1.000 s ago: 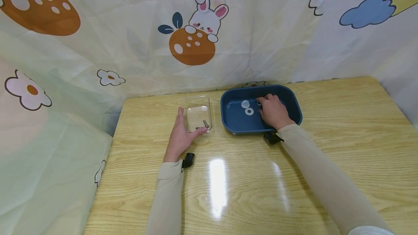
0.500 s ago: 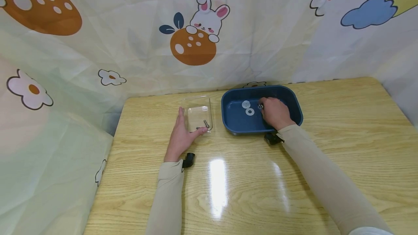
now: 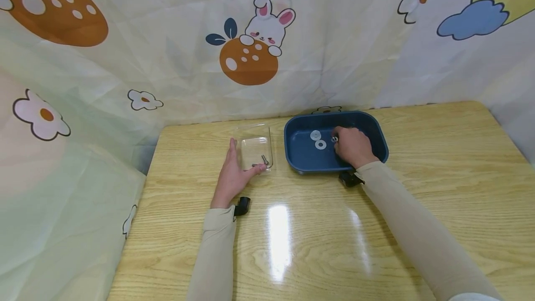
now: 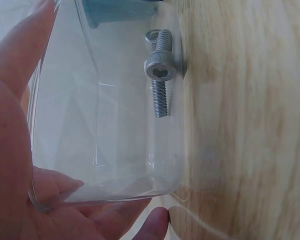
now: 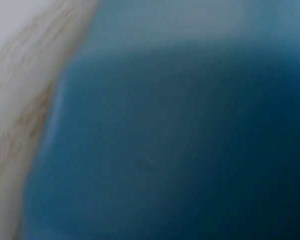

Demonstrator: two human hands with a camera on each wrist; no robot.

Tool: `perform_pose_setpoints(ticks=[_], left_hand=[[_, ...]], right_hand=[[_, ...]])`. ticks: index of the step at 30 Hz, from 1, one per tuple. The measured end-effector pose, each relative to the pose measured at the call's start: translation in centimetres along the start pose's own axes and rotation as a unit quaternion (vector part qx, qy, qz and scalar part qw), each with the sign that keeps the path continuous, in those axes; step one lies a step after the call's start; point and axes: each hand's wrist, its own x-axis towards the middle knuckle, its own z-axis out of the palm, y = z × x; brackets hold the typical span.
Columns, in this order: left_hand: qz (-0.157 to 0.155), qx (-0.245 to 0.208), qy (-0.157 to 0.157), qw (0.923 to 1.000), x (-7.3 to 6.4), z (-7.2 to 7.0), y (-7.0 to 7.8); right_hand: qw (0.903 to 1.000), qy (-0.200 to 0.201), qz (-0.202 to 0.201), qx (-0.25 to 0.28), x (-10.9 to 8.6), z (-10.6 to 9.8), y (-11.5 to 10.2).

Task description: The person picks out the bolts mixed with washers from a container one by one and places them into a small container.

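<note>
My left hand [image 3: 231,178] grips a clear plastic box [image 3: 255,145] from its left and near sides, thumb along the near wall. Inside it, the left wrist view shows socket-head bolts [image 4: 160,70] with silver threads, lying against one another along a wall. In the head view my right hand [image 3: 353,145] reaches into a dark blue tray [image 3: 301,159], fingers curled and pinching a small shiny metal piece [image 3: 334,139] too small to identify. Two pale flat washers [image 3: 320,144] lie on the tray floor left of those fingers. The blurred right wrist view shows mainly blue tray wall [image 5: 140,125].
A wood-grain table [image 3: 309,240] carries the box and the tray, side by side with a narrow gap between. Behind and to the left hangs a printed curtain [image 3: 179,73]. Both wrists wear black cameras, one of them the left wrist camera [image 3: 242,206].
My right hand's fingers have drawn together and curled around the small metal piece in the tray. My left hand and the box have stayed in place.
</note>
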Motion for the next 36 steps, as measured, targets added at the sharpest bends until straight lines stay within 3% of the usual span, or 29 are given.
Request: perform_pose_setpoints(ticks=[13, 36], left_hand=[[0.0, 0.001, -0.002, 1.0, -0.1, 0.0, 0.1], [0.001, 0.007, -0.005, 1.0, -0.1, -0.1, 0.2]], right_hand=[[0.9994, 0.035, -0.006, 0.001, 0.0, 0.2, 0.1], [0.9947, 0.081, -0.063, 0.003, -0.8, -0.3, -1.7]])
